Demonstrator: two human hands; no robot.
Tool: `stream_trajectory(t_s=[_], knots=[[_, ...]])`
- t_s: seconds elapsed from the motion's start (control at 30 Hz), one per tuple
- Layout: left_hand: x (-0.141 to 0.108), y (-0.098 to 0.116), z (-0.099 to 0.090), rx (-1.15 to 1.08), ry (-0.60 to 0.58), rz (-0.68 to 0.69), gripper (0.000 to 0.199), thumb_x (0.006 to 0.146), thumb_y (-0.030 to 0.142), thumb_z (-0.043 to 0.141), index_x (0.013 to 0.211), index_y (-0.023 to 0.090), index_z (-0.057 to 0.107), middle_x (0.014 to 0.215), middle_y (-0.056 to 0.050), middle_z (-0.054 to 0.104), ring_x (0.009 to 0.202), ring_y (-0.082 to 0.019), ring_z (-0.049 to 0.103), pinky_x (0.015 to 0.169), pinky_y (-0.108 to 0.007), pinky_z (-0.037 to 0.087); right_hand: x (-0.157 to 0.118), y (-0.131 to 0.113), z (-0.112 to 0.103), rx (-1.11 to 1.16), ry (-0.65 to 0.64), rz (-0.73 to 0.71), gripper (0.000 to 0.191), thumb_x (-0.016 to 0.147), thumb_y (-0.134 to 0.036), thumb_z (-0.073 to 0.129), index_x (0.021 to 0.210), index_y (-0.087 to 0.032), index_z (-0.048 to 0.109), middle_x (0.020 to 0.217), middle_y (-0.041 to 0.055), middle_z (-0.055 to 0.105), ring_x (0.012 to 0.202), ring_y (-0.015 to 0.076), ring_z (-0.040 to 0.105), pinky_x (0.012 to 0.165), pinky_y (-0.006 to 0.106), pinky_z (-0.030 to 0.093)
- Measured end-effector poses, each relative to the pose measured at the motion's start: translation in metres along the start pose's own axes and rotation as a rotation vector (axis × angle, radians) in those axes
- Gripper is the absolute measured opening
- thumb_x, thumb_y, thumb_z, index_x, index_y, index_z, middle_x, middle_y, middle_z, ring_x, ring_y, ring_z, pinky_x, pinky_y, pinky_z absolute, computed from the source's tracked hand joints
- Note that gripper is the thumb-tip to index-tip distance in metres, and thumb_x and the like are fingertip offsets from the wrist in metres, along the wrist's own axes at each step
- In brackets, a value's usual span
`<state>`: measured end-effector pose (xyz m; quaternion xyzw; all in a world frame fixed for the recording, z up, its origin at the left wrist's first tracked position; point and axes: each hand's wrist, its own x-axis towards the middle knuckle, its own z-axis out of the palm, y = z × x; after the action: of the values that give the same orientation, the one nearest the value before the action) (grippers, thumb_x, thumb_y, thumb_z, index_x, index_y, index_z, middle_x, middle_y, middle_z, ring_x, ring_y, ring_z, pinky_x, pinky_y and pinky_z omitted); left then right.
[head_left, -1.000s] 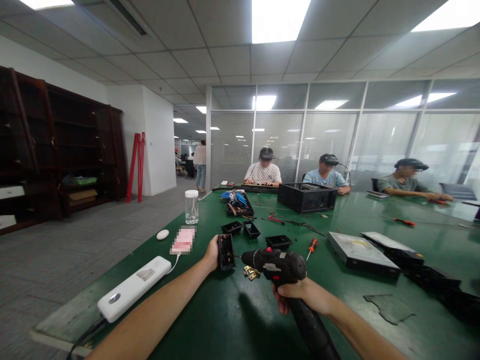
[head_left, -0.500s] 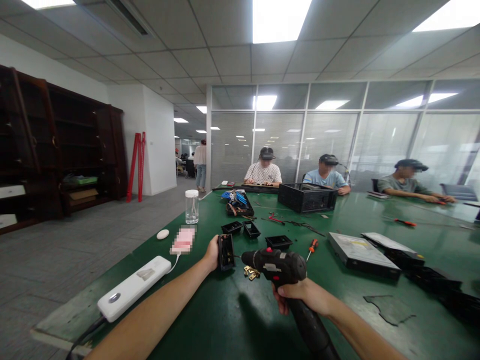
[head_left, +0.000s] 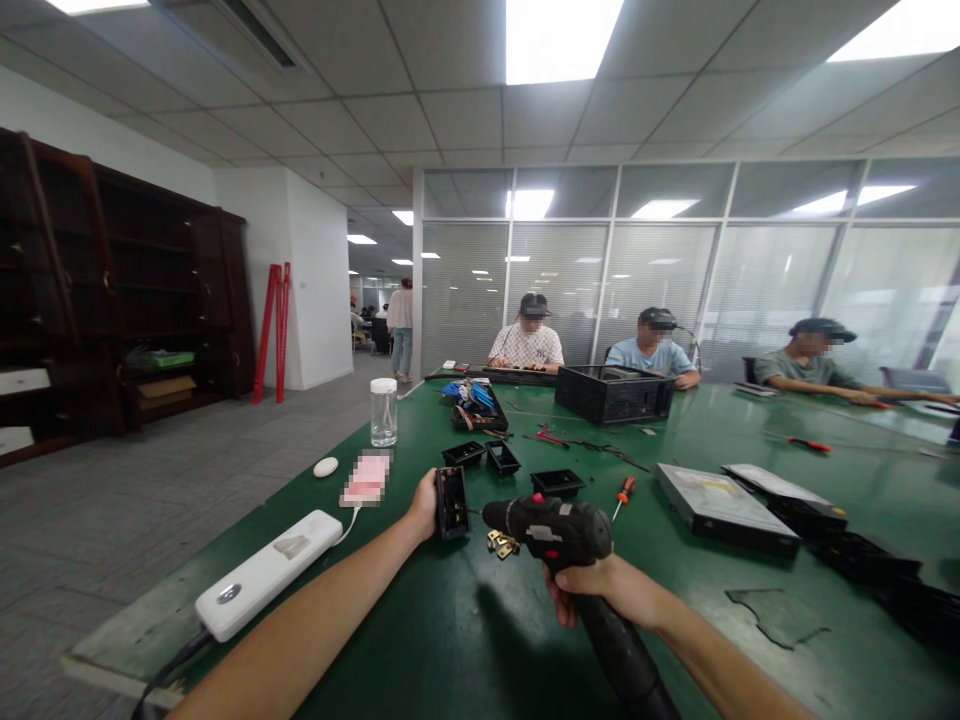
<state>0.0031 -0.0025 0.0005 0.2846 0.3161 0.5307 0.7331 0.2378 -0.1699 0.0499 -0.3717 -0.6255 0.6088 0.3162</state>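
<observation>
My left hand (head_left: 426, 506) is closed on the left side of a small black box (head_left: 453, 503), which stands on its edge with its hollow side facing right. My right hand (head_left: 592, 590) grips the handle of a black power drill (head_left: 559, 527). The drill points left, and its thin bit reaches the box's right side. Just below the chuck, several brass-coloured metal pieces (head_left: 502, 544) lie on the green table (head_left: 405, 620). Behind the box are black frames (head_left: 502, 458), and another black frame (head_left: 556, 483) sits behind the drill.
A white power strip (head_left: 270, 575), a clear jar (head_left: 383, 413) and a white round object (head_left: 325, 467) are on the left. To the right are an orange screwdriver (head_left: 625, 492), a silver drive (head_left: 726, 508) and black parts. Three people sit across the table, near a black case (head_left: 615, 393).
My hands, the box and the drill look unchanged. At the far right, the seated person's arm has stretched further to the right.
</observation>
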Motion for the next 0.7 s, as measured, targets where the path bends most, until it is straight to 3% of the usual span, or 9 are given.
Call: stream_trajectory(t_s=[0.7], knots=[[-0.0047, 0.0014, 0.0041, 0.03, 0.014, 0.017, 0.03, 0.072, 0.038, 0.04, 0.061, 0.016, 0.055, 0.048, -0.002, 0.054, 0.042, -0.016, 0.05, 0.047, -0.028, 0.039, -0.0005, 0.0004, 0.0013, -0.009, 0.001, -0.02, 0.019, 0.067, -0.027, 0.055, 0.075, -0.009, 0.056, 0.059, 0.004, 0.059, 0.053, 0.0138, 0.055, 0.056, 0.028, 0.044]])
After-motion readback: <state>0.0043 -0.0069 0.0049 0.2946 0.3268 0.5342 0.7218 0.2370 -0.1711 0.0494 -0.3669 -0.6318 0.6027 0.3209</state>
